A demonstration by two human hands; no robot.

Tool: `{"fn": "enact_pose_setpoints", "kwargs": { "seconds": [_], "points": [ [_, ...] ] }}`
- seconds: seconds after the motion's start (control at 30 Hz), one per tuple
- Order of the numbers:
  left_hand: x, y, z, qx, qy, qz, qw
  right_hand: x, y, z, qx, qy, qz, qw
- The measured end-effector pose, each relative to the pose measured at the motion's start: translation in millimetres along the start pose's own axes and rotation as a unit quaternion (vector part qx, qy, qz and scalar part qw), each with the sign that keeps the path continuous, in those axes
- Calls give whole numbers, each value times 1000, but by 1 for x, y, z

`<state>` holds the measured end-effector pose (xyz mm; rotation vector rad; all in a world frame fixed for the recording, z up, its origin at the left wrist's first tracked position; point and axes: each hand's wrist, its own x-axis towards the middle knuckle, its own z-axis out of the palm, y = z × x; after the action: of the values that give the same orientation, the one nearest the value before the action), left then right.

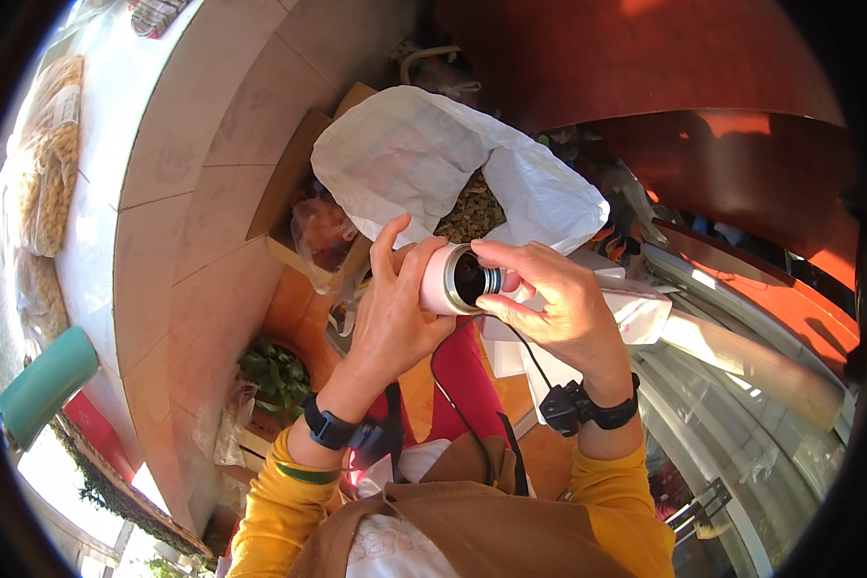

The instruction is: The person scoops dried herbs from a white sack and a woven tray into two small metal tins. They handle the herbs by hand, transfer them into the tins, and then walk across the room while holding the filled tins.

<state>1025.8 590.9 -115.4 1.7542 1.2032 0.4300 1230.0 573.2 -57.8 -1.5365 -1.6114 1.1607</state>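
Observation:
My left hand grips a pink flask body with a steel rim, tilted so that its dark mouth faces up and to the right. At the mouth, my right hand holds a round lid or stopper with a ringed metal edge between thumb and fingers; whether it touches the rim cannot be told. Just beyond both hands stands an open white woven sack, and dry, brownish-green leaf pieces lie inside it. A black cable hangs from a small black device on my right wrist.
Left of the sack is a cardboard box with plastic bags. A white ledge bears bagged yellowish goods and a teal cylindrical object. A leafy plant is low left. Red-brown wooden furniture and white boxes are at right.

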Motion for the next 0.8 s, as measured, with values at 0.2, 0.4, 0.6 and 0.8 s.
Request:
{"fn": "enact_pose_setpoints", "kwargs": {
  "seconds": [0.2, 0.4, 0.6, 0.8],
  "points": [
    [-2, 2, -1, -45, 29, 28, 998, -7, -5, -6, 42, 36, 10, 998],
    [-17, 13, -17, -95, 43, 40, 994, -7, -31, -10, 51, 55, -30, 997],
    [-31, 19, -42, -208, 65, 84, 972, -8, -65, -12, 92, 27, -118, 988],
    [-70, 33, -85, -269, 133, 132, 945, 38, -111, 2, 61, 66, -67, 994]
  ]
}}
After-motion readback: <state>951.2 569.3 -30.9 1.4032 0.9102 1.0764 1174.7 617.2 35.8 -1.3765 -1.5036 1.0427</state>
